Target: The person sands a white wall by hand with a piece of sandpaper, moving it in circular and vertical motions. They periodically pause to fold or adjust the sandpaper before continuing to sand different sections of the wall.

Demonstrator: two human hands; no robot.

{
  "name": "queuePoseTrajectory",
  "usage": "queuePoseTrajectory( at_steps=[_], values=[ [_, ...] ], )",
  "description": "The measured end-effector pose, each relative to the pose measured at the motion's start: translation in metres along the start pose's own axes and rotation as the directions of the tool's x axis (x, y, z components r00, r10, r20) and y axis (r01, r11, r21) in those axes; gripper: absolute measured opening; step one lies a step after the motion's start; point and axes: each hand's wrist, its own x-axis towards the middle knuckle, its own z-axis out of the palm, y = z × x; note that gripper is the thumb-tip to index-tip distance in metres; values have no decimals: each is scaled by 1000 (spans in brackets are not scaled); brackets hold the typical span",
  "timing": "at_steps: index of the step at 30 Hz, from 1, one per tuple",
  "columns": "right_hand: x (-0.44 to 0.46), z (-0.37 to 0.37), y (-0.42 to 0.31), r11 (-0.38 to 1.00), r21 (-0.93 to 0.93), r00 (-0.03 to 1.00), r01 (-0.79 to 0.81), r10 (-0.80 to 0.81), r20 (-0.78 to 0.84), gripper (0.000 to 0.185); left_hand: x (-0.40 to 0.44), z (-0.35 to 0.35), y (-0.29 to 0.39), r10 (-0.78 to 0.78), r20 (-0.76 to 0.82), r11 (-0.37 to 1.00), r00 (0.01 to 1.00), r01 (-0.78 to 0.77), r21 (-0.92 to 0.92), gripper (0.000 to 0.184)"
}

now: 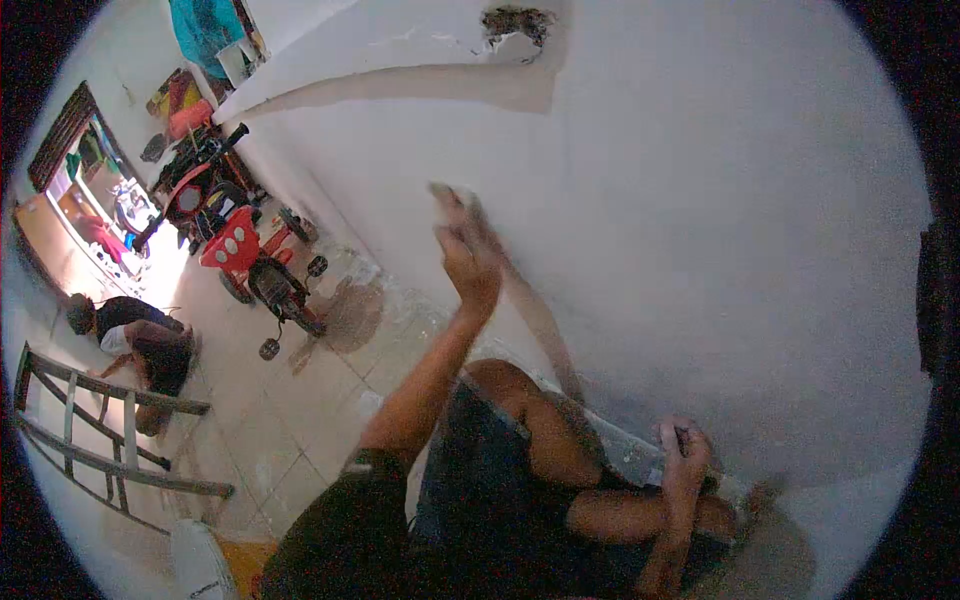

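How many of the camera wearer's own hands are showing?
2: the left hand is raised by the white wall; the right hand is lower, near a bent leg. Neither is hidden.

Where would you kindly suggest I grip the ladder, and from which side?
Probably by the lower rail of the ladder, as pictured, coming from its outer side: it is long, slim and exposed there, while a crouching person is beside the upper rail.

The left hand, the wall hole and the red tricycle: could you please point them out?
Left hand (471,268): head view, middle of the hand.
Wall hole (516,23): head view, dark rough inside.
Red tricycle (240,253): head view, red pale-spotted panel.
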Motion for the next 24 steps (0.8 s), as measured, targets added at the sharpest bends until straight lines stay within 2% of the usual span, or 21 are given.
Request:
queuePoseTrajectory(
  at_steps=[2, 3, 4, 5, 6, 8, 10, 11, 12, 13, 15, 16, 18, 19, 21, 22, 23, 24],
  values=[
    [1, -4, 6, 1000, -31, 1000, -6, 6, -8, 21, 74, -2, 33, -264, -126, 959, 956, 274, 69, 42],
    [0, -5, 8, 998, -59, 1000, -13, 12, -18, 22, 116, -3, 37, -414, -178, 898, 893, 433, 85, 39],
    [0, -5, 6, 998, -60, 1000, -19, 18, -22, 22, 150, 5, 14, -235, -269, 965, 934, 258, 55, 35],
    [1, -3, 2, 998, -54, 999, -16, 14, -41, 20, 166, 12, -6, -50, -361, 996, 931, 71, 44, 34],
    [1, 0, -1, 999, -49, 998, -8, 5, -56, 18, 155, 10, 5, -51, -359, 996, 932, 72, 46, 34],
    [1, 1, -6, 999, -35, 999, 5, -6, -38, 20, 105, 6, 50, -285, -122, 955, 951, 293, 47, 33],
    [2, -1, -5, 999, -25, 999, 24, -24, -25, 23, 26, 11, 23, 52, -51, 997, 997, -50, 53, 43],
    [0, -2, 0, 997, -56, 998, 58, -59, -21, 22, -14, 1, 28, -70, 213, 963, 975, 11, 268, 53],
    [-1, -2, 5, 992, -86, 996, 88, -90, -14, 21, -42, 0, 19, 245, 163, 964, 956, -259, 68, 54],
    [1, -2, 11, 992, -87, 996, 87, -88, -14, 21, -38, 1, 17, 244, 164, 964, 956, -257, 69, 54],
    [4, -4, 22, 1000, -30, 1000, -6, 5, -16, 21, -13, 8, 9, 89, 88, 991, 992, -79, -106, 54],
    [2, -3, 14, 999, -32, 1000, -10, 10, -15, 21, 24, 9, 33, 36, -28, 995, 999, -33, 91, 47],
    [0, 1, -7, 998, -27, 996, -63, 62, -58, 18, 92, 9, 55, -285, -78, 958, 955, 287, 22, 40],
    [-1, 1, -2, 997, -26, 996, -67, 65, -59, 18, 94, 14, 56, -285, -75, 957, 955, 288, 24, 40],
    [6, 2, 9, 997, 71, 995, -18, 25, -96, 17, 90, 31, 58, -156, -181, 981, 971, 174, 89, 34],
    [6, 3, 5, 997, 73, 995, -14, 21, -99, 17, 63, 34, 71, -37, -185, 999, 982, 30, -38, 34],
    [5, 4, -4, 999, 32, 998, 18, -16, -68, 17, 18, 34, 52, -141, -40, 989, 989, 142, 31, 40],
    [5, 3, -9, 999, -9, 998, 48, -49, -36, 16, -24, 25, 58, 1, 208, 1000, 978, -4, 15, 50]
  ],
)
